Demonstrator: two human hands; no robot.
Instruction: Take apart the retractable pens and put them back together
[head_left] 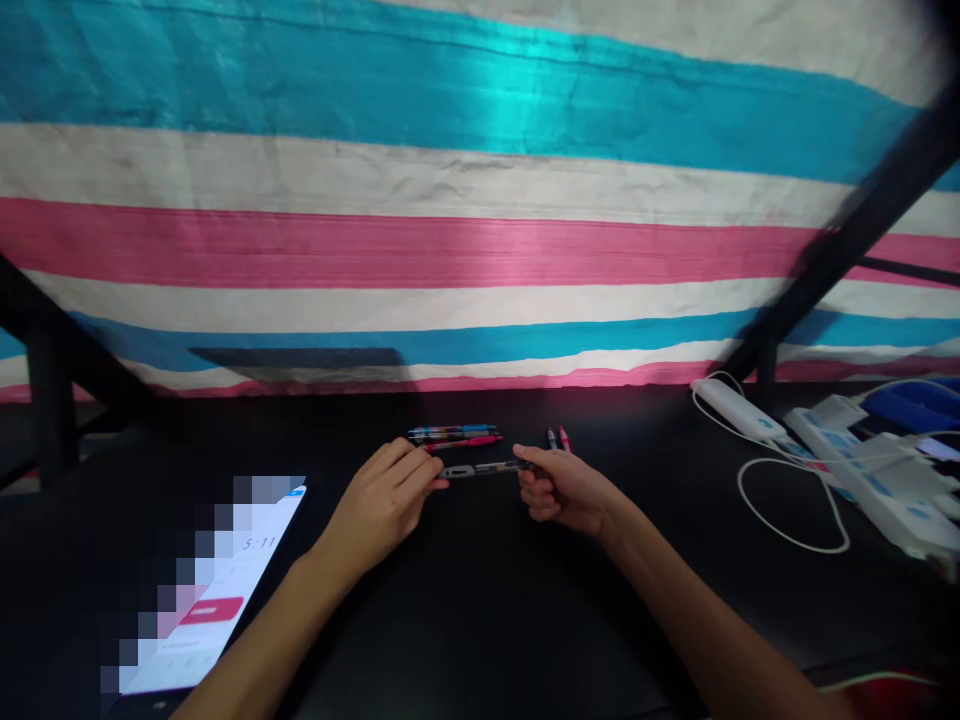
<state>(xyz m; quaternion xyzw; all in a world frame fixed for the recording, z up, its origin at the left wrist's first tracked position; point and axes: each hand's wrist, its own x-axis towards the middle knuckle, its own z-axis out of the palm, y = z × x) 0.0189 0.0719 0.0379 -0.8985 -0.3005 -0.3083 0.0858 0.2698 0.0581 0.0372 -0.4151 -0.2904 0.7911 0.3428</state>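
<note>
Both my hands hold one grey pen (480,468) level above the black table (480,600). My left hand (382,505) pinches its left end with closed fingers. Closed round the pen's right end is my right hand (562,490). Just behind the hands lie several pens (454,436) side by side, blue, dark and pink. Two more short pens (559,438), pink and dark, lie behind my right hand.
A phone (217,590) with a lit screen lies at the front left. White power strips (862,465), a white charger (735,408) and a looped white cable (795,510) crowd the right side. A striped pink, teal and white cloth (450,200) hangs behind the table, crossed by dark frame bars.
</note>
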